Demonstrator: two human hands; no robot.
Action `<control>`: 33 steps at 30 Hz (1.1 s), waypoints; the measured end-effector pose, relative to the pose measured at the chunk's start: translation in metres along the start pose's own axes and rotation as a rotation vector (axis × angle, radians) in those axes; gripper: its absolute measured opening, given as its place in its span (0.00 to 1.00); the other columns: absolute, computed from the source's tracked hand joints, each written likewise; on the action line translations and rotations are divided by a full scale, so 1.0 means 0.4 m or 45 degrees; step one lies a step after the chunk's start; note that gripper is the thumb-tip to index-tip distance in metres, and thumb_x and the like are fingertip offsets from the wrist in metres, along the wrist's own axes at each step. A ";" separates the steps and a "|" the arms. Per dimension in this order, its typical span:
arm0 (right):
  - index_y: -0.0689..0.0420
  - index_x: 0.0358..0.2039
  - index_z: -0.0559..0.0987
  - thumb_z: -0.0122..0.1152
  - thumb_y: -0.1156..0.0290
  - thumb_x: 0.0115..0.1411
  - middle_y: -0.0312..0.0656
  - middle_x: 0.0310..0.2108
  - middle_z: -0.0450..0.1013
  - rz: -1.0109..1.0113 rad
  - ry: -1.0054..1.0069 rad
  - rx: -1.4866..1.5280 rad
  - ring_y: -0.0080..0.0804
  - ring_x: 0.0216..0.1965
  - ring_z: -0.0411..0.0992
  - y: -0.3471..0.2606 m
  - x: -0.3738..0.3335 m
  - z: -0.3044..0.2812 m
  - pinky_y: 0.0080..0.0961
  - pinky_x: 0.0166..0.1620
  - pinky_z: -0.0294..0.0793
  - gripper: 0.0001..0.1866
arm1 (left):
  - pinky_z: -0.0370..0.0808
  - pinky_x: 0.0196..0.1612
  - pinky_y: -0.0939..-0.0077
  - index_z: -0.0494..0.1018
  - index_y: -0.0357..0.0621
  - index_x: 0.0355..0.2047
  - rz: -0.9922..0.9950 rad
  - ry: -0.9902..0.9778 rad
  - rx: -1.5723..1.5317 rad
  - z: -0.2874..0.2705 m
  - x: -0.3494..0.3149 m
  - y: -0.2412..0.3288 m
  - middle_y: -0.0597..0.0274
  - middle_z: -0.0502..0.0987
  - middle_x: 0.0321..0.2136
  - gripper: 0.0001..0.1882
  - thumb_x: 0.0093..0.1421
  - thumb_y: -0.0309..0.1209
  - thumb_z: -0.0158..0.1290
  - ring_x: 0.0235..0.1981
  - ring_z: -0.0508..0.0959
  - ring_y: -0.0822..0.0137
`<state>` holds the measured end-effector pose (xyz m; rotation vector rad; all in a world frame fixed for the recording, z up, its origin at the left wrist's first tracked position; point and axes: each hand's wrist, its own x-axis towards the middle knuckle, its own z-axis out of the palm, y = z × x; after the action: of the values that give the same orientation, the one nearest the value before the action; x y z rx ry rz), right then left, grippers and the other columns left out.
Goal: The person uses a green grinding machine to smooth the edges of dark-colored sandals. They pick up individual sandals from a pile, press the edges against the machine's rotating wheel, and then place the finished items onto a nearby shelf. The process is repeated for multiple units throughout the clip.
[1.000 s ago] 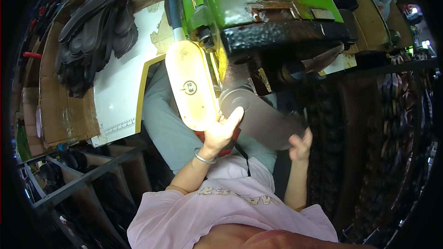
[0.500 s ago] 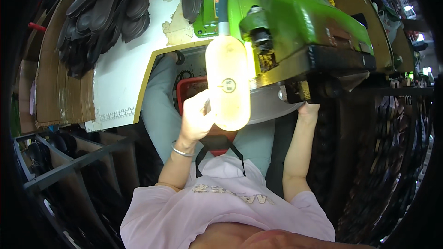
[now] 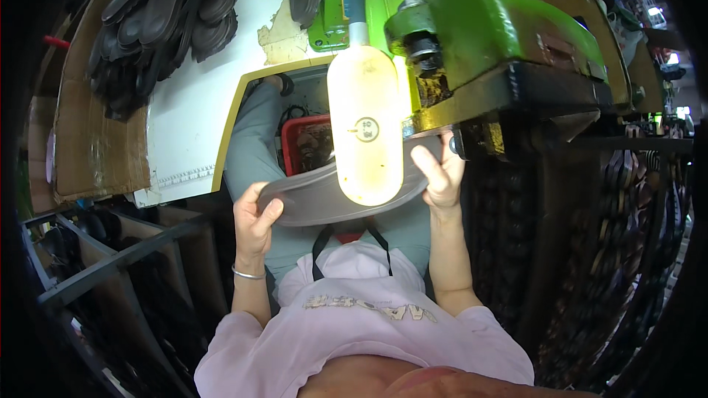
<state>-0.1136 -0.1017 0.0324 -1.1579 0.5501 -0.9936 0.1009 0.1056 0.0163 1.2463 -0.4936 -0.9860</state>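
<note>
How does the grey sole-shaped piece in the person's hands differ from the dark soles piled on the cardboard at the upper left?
The grey flexible sole-shaped piece is pale grey; the pile of dark soles looks nearly black. The grey piece is single, gripped at its ends by the left hand and right hand; the dark soles lie stacked and untouched. The grey piece sits under the green machine, the pile off to its side. Both are flat and sole-shaped.

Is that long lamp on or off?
On. The lamp glows bright yellow-white above the grey sole held by the left hand and right hand.

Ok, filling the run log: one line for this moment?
left hand: grips grey rubber sole | right hand: grips sole | above: green machine
</note>
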 end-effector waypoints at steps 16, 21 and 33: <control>0.66 0.50 0.70 0.67 0.73 0.50 0.44 0.44 0.72 0.271 -0.017 -0.341 0.31 0.46 0.70 -0.020 -0.218 -0.003 0.26 0.50 0.69 0.27 | 0.67 0.30 0.86 0.74 0.34 0.33 0.405 -0.080 0.534 0.371 0.131 -0.092 0.70 0.74 0.25 0.04 0.58 0.23 0.55 0.27 0.68 0.82; 0.70 0.47 0.68 0.64 0.73 0.51 0.46 0.42 0.72 0.603 0.229 -0.086 0.27 0.44 0.71 0.007 -0.446 -0.086 0.22 0.47 0.70 0.24 | 0.70 0.35 0.87 0.72 0.30 0.40 0.367 -0.013 0.436 0.373 0.094 -0.123 0.65 0.76 0.31 0.09 0.58 0.20 0.53 0.31 0.73 0.80; 0.65 0.42 0.69 0.59 0.69 0.57 0.40 0.26 0.71 0.093 0.435 -0.312 0.19 0.17 0.67 -0.182 -0.092 -0.199 0.16 0.14 0.62 0.16 | 0.71 0.45 0.77 0.68 0.32 0.49 0.242 -0.150 0.132 0.306 0.103 -0.028 0.58 0.76 0.39 0.22 0.52 0.22 0.58 0.40 0.75 0.70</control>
<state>-0.2208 -0.1144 0.0684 -1.1788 1.0027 -1.0893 0.0228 0.0035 0.0338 1.2126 -0.7495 -0.8841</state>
